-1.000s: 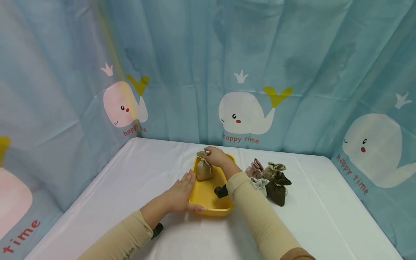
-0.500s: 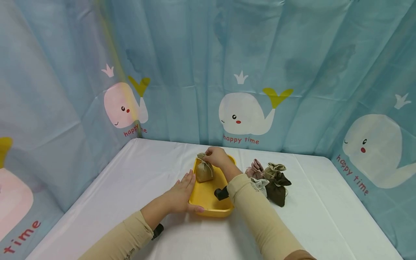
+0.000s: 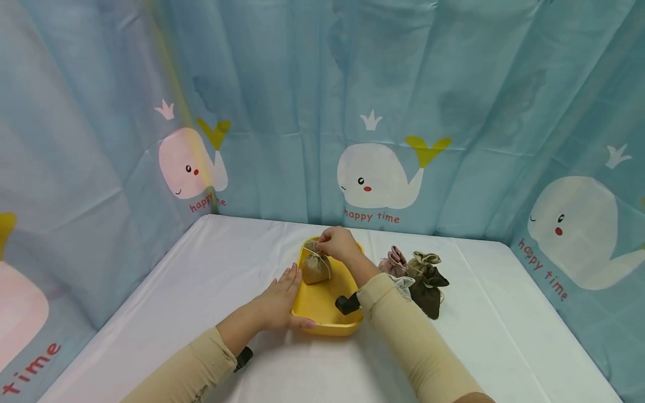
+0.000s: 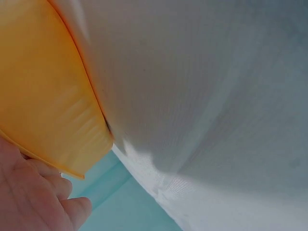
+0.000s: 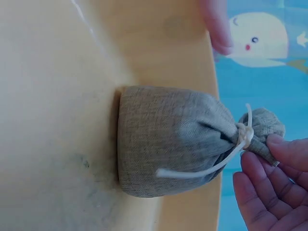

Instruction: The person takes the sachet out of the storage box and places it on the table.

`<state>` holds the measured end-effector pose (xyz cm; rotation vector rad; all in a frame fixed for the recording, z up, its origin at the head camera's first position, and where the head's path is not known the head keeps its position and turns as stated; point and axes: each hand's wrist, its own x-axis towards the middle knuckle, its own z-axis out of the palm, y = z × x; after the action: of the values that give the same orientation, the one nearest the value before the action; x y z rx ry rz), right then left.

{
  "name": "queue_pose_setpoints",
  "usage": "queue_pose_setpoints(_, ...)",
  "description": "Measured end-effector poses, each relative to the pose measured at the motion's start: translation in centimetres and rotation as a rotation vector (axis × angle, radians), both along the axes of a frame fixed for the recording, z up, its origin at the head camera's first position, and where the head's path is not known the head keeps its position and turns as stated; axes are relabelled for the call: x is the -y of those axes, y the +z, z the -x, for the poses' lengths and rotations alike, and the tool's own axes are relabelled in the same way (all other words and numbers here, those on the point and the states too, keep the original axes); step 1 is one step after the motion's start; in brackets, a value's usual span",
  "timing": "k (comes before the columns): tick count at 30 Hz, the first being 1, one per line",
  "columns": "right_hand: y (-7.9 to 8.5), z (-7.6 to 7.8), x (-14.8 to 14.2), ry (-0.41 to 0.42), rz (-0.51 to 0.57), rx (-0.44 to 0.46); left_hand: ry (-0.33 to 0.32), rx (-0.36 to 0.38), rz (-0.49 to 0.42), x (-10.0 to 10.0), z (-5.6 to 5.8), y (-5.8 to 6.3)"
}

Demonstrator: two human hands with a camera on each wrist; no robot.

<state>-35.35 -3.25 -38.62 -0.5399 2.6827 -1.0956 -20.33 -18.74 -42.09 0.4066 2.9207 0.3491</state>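
Note:
A small olive-beige drawstring pouch (image 3: 316,270) stands upright in the far left part of a yellow tray (image 3: 322,310). Its gathered top is pinched between the thumb and fingers of my right hand (image 3: 339,244). In the right wrist view the cloth pouch (image 5: 168,142) shows a white cord knotted at its neck, its base on the tray floor. My left hand (image 3: 278,302) lies along the tray's left side, fingers straight against the wall and thumb at the near rim. The left wrist view shows the tray's outer wall (image 4: 48,86) beside that hand's fingers (image 4: 57,185).
Right of the tray, several more drawstring pouches sit bunched together: a pink one (image 3: 393,262), an olive one (image 3: 422,263), a dark brown one (image 3: 428,296) and a white one (image 3: 405,284). A white cloth covers the table (image 3: 227,252); a blue whale-print curtain (image 3: 282,112) hangs behind.
The pouch in my right hand has shifted very slightly toward me within the tray, still pinched at its top. My left hand keeps its place on the tray.

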Motion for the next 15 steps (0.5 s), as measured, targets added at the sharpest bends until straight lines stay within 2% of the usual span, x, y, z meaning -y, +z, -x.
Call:
queue_pose_setpoints(7,0.5,-0.6,-1.3,0.006,0.023,-0.020,-0.001,0.019,-0.001,-0.1,0.1,0.1)
queue_pose_setpoints(15,1.7,-1.4,-2.8,0.008,0.133,0.006,0.008,0.015,0.005,0.0,0.2,-0.2)
